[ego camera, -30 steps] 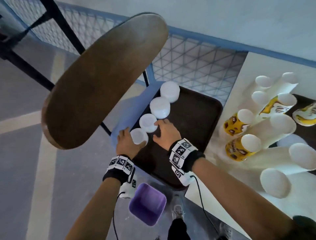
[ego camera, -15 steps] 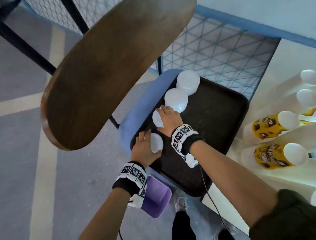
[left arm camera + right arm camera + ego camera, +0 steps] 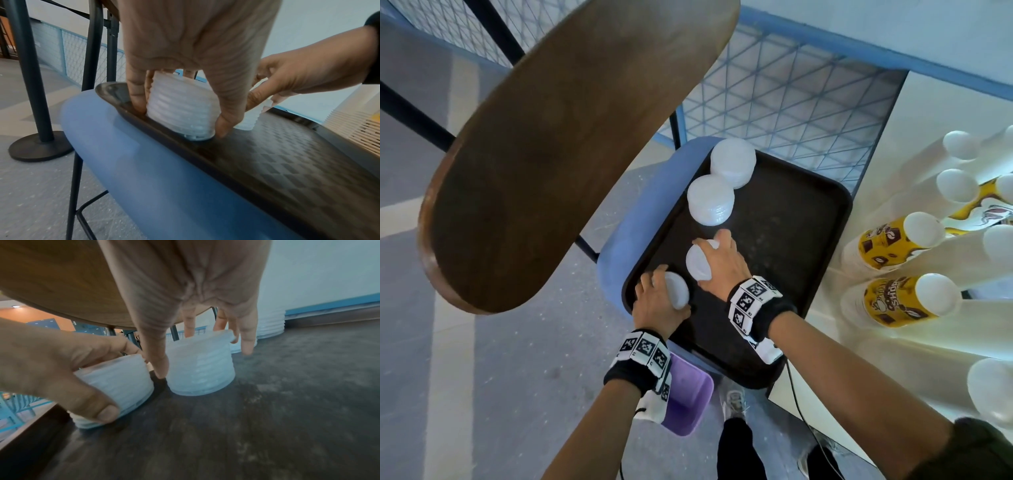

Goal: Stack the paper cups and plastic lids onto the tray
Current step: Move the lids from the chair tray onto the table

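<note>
A black tray lies on a blue seat. Several stacks of clear plastic lids stand in a row along its left edge. My left hand grips the nearest lid stack, thumb and fingers down its sides, as the left wrist view shows. My right hand holds the second lid stack, thumb on one side and fingers over its far rim. Both stacks stand on the tray. Two taller lid stacks stand beyond. Paper cup stacks lie on the white table at right.
A round wooden tabletop overhangs the seat at upper left, close above my hands. A purple bin sits on the floor below my left wrist. A blue mesh fence runs behind the tray. The tray's right half is bare.
My right hand has shifted from beside the second lid stack to over it, fingers now round it. My left hand stays on the nearest stack. The head view has moved closer.
</note>
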A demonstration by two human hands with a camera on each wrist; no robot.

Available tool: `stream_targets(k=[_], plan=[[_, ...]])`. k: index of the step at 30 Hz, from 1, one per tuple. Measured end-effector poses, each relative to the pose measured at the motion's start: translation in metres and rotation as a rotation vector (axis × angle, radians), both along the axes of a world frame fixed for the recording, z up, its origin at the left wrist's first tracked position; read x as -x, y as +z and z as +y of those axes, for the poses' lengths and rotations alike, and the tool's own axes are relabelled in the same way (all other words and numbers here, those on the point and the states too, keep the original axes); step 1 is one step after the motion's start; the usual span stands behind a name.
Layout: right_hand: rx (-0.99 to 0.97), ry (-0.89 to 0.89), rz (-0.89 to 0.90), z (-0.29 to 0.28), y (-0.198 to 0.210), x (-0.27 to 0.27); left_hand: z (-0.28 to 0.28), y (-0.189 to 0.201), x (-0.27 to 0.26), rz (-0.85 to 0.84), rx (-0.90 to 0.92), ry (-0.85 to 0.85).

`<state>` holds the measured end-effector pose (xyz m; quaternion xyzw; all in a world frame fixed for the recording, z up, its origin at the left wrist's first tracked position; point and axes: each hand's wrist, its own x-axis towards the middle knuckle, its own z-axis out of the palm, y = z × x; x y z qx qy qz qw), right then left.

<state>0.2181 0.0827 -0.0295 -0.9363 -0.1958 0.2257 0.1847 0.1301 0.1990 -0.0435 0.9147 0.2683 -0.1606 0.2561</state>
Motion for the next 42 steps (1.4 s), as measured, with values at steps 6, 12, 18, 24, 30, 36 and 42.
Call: stream_targets(k=[6, 12, 18, 24, 30, 36, 42], plan=[[0.041, -0.030, 0.065, -0.001, -0.005, 0.000, 0.000, -0.003, 0.002, 0.002, -0.030, 0.002], [0.022, -0.051, 0.092, 0.003, -0.013, 0.001, 0.002, -0.001, 0.001, 0.019, -0.004, 0.001], [0.053, 0.009, 0.072, 0.008, -0.011, -0.007, 0.003, 0.000, 0.002, 0.015, 0.003, -0.011], [0.120, 0.108, 0.032, 0.015, -0.010, -0.012, 0.003, 0.000, 0.002, 0.019, 0.002, -0.036], [0.140, 0.200, 0.017, 0.017, -0.007, -0.017, 0.005, -0.003, 0.003, 0.015, -0.005, -0.046], [0.134, 0.189, 0.052, 0.017, -0.008, -0.019, 0.006, -0.002, 0.004, 0.008, -0.002, -0.047], [0.121, 0.064, 0.064, 0.008, -0.010, -0.012, 0.002, 0.001, 0.000, 0.023, -0.017, -0.009]])
